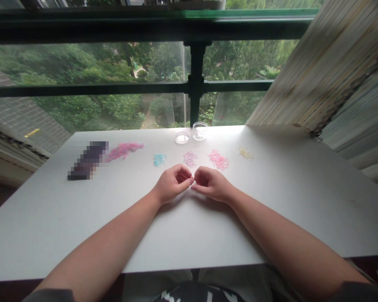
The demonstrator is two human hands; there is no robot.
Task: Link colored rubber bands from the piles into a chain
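Note:
My left hand [174, 183] and my right hand [211, 183] meet at the fingertips over the middle of the white table [182, 235]. The left thumb and fingers come together at their tips; anything between them is too small to make out. On the right hand the fingers curl, with a small gap between index finger and thumb. Just beyond the hands lie small piles of bands: blue [159, 159], pale purple [190, 159], pink [219, 160] and, farther right, pale yellow [245, 153].
A larger pink and purple pile [125, 151] lies at the left, beside a dark pixelated object [90, 161]. Near the window edge stand a clear round container [200, 131] and a clear round lid or dish [182, 139]. A curtain [290, 63] hangs at the right.

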